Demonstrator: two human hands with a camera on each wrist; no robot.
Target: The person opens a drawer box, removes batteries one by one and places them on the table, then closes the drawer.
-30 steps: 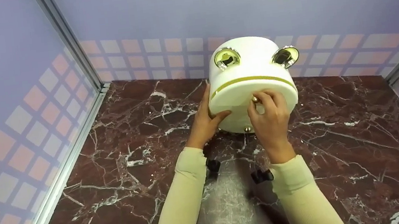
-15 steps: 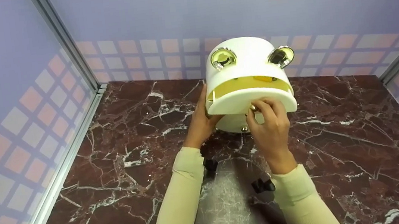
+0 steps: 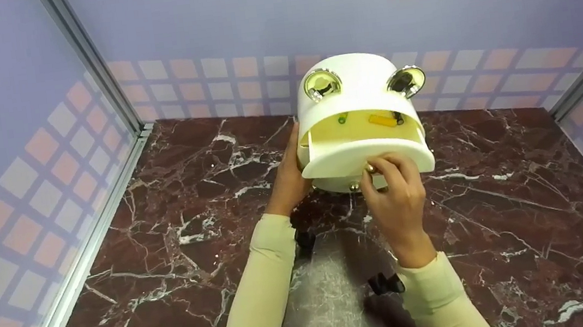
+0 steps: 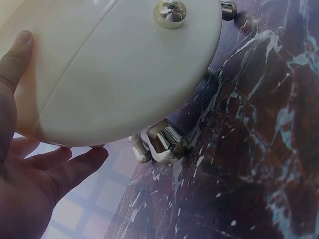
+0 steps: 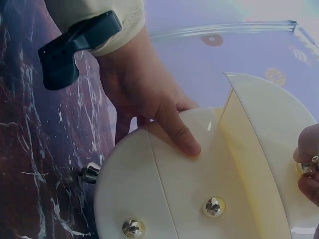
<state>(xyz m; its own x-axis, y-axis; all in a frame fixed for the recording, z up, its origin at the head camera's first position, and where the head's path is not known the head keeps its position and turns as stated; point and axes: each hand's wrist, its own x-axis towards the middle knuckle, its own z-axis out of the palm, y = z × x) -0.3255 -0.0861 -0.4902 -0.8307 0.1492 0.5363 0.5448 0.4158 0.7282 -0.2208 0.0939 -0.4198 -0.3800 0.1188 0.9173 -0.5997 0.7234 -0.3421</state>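
A white, rounded drawer box (image 3: 349, 72) with two gold, ear-shaped ornaments stands on the dark red marbled surface. Its top drawer (image 3: 330, 165) is pulled out towards me. My right hand (image 3: 396, 190) pinches this drawer's gold knob (image 3: 370, 167) between thumb and fingers. Inside the drawer lie a small yellow cylinder (image 3: 382, 120) with a dark piece at its end and a small green one (image 3: 342, 119). My left hand (image 3: 289, 177) grips the box's left side. In the left wrist view, its thumb (image 4: 17, 57) lies on the front face while the fingers reach round the side.
Lower fronts on the box carry gold knobs (image 5: 214, 206), and shiny metal feet (image 4: 167, 142) lift it off the marbled surface (image 3: 196, 289). Right behind it rises a lilac wall (image 3: 243, 32) with pink and white squares. A metal rail (image 3: 89, 263) runs along the left.
The top drawer has gone from closed to pulled out, with my right hand moving towards me on its knob. The small cylinders have come into view. My left hand has stayed on the box's side.
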